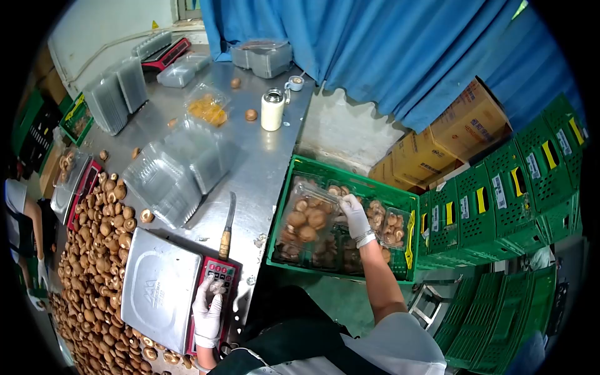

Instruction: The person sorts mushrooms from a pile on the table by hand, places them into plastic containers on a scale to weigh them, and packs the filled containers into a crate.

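Clear tray of mushrooms in a gloved grasp, viewed from above. The clear tray (pixel 305 214) lies at the left side of the green crate (pixel 394 195), above other packed mushrooms; the right hand (pixel 355 219) grips its right edge, fingers bent over the plastic. The left hand (pixel 208 312) rests, fingers curled, over the keypad (pixel 220 272) of the weighing scale (pixel 157 284); something small and pale shows at its fingertips, and whether it is pinched cannot be told. The tray is probably light, its thin walls springy and somewhat slippery under a glove; the mushrooms inside should be soft and easily bruised. Opposite rims offer the soundest hold, since a one-sided grip may let the tray flex or tip. The crate's walls limit sideways travel, with the edge of the steel table (pixel 257 172) close along the left and stacked crates (pixel 494 194) just beyond the right wall. The freest passage appears to be upward. On the table, near its right edge, a knife (pixel 225 240) lies beside the scale.
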Demonstrator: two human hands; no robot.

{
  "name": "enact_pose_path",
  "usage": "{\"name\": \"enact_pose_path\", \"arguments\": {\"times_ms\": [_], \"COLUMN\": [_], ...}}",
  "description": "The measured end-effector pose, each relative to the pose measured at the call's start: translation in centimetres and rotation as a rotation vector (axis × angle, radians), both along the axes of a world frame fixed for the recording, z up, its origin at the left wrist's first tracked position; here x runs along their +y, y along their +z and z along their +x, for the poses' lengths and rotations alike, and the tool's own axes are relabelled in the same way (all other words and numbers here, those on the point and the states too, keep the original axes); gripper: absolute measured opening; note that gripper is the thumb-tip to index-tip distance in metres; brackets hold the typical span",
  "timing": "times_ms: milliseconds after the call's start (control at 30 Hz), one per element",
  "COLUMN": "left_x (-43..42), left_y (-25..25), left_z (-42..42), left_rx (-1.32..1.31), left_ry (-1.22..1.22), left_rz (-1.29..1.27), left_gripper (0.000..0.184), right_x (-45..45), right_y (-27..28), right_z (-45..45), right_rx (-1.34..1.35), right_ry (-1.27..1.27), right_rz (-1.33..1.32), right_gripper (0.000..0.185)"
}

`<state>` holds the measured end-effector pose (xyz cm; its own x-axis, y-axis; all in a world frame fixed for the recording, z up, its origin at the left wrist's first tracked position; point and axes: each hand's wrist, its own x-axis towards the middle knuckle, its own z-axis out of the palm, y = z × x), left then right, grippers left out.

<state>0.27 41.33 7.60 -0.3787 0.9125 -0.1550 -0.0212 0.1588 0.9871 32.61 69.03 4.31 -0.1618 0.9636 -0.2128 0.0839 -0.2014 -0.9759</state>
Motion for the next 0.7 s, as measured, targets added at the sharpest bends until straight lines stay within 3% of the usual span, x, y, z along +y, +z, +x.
{"name": "enact_pose_path", "arguments": {"times_ms": [100, 167, 233, 300, 333, 367, 433, 533, 567, 633, 700], "left_x": [-0.3, -0.4, -0.6, -0.8, -1.0, -1.3, -0.8, 0.0, 0.4, 1.3, 1.8], "left_y": [-0.6, -0.3, -0.2, 0.5, 0.4, 0.2, 0.4, 1.7, 2.3, 3.2, 4.0], "left_z": [0.1, 0.5, 0.4, 0.6, 0.5, 0.4, 0.6, 2.4, 3.0, 3.6, 3.9], "left_rx": [-0.021, 0.005, 0.053, 0.072, 0.053, 0.033, 0.045, 0.074, 0.081, 0.111, 0.145], "left_ry": [-0.023, -0.036, -0.046, -0.038, -0.034, -0.03, -0.032, 0.001, 0.0, 0.015, 0.019], "left_rz": [-0.026, -0.077, -0.097, -0.129, -0.139, -0.15, -0.194, -0.144, -0.136, -0.162, -0.183], "left_gripper": [0.037, 0.032, 0.031, 0.03, 0.03, 0.03, 0.029, 0.027, 0.027, 0.027, 0.028], "right_x": [0.6, 0.0, 1.0, 2.1, 2.4, 2.7, 2.6, 1.1, 0.6, -0.4, -1.2], "right_y": [-7.9, -8.5, -9.9, -13.7, -15.1, -15.9, -15.7, -17.7, -16.6, -15.0, -19.9], "right_z": [4.0, 3.5, 4.8, 8.9, 10.9, 12.9, 15.9, 12.8, 10.3, 8.3, 11.9], "right_rx": [-0.115, 0.046, 0.079, -0.829, -0.913, -1.0, -1.021, -1.34, -1.423, -1.327, -1.174], "right_ry": [0.0, -0.029, -0.072, -0.213, -0.351, -0.489, -0.512, -0.246, -0.151, -0.007, -0.243], "right_rz": [0.077, -0.262, -0.323, 0.298, 0.304, 0.305, -0.144, -0.313, -0.254, -0.059, 0.294], "right_gripper": [0.008, 0.009, 0.019, 0.035, 0.044, 0.053, 0.074, 0.089, 0.084, 0.077, 0.071]}}
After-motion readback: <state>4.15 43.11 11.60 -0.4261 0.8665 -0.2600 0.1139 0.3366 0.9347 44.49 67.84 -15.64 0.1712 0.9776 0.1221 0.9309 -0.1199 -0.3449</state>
